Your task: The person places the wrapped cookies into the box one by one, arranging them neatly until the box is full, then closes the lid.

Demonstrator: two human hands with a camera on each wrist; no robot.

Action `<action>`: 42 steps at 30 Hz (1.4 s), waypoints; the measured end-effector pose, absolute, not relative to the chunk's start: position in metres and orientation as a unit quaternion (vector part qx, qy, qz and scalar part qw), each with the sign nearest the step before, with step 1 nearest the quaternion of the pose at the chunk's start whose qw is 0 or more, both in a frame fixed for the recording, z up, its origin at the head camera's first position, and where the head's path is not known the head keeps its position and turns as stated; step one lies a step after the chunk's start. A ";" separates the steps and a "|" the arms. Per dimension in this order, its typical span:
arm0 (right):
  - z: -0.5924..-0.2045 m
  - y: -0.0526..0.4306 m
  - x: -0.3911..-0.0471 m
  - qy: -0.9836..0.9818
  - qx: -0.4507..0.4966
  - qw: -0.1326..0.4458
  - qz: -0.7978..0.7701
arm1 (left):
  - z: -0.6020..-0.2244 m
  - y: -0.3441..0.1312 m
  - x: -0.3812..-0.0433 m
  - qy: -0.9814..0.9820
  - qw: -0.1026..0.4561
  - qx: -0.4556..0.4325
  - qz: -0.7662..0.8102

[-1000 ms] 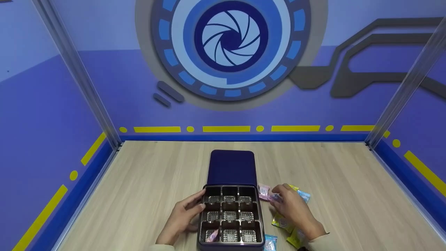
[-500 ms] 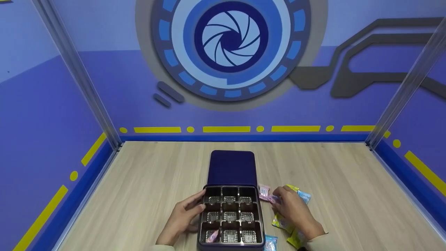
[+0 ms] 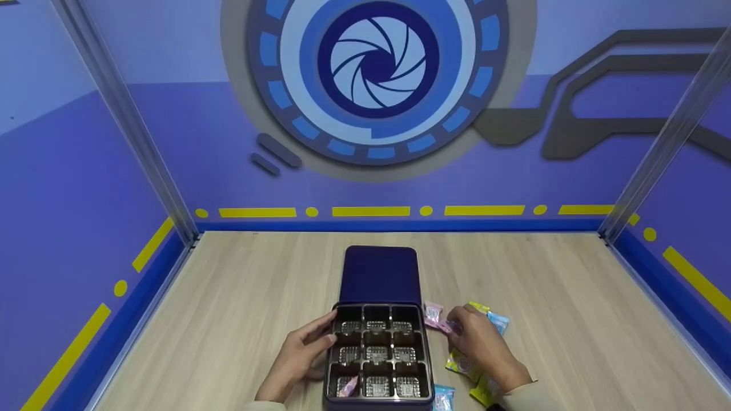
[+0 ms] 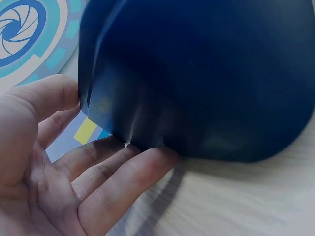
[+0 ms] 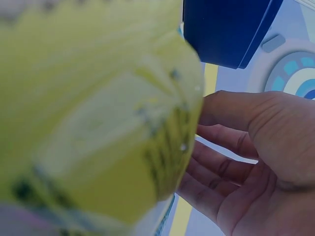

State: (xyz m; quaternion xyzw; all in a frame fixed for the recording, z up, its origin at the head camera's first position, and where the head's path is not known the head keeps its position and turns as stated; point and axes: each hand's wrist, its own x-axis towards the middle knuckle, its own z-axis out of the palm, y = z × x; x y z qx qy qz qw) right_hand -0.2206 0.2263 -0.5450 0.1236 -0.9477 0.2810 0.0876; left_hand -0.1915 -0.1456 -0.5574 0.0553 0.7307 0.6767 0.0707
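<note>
A dark blue box (image 3: pixel 377 403) with a brown tray of several square compartments lies before me. One pink wrapped candy (image 3: pixel 348 387) is in its near left compartment. My left hand (image 3: pixel 296 354) holds the box's left side, thumb at the rim; in the left wrist view its fingers (image 4: pixel 133 182) reach under the box's edge. To the right, my right hand (image 3: pixel 482 345) pinches a pink wrapped candy (image 3: pixel 449 326) beside another pink candy (image 3: pixel 433 312). In the right wrist view a yellow wrapper (image 5: pixel 98 123) hides the right fingertips.
The dark blue lid (image 3: pixel 381 274) adjoins the box's far end. Yellow candies (image 3: pixel 462 363) and blue candies (image 3: pixel 498 321) lie around the right hand, with another blue candy (image 3: pixel 443 398) at the box's near right corner. Printed walls (image 3: pixel 377 188) enclose the wooden table (image 3: pixel 257 274).
The right fingers and the pink candy at their tips have shifted very slightly. The left hand and the box have stayed in place.
</note>
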 end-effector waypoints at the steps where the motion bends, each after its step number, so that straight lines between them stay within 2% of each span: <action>1: -0.545 0.226 -0.221 -0.948 0.124 0.088 0.279 | -0.558 -0.146 -0.191 0.730 0.070 0.056 0.677; 17: -0.544 0.225 -0.221 -0.953 0.105 0.046 0.282 | -0.560 -0.145 -0.192 0.727 0.054 0.069 0.681; 33: -0.548 0.230 -0.218 -0.940 0.171 0.095 0.280 | -0.560 -0.145 -0.192 0.730 0.062 0.063 0.678; 42: -0.545 0.231 -0.219 -0.936 0.146 0.076 0.311 | -0.560 -0.145 -0.193 0.728 0.062 0.063 0.680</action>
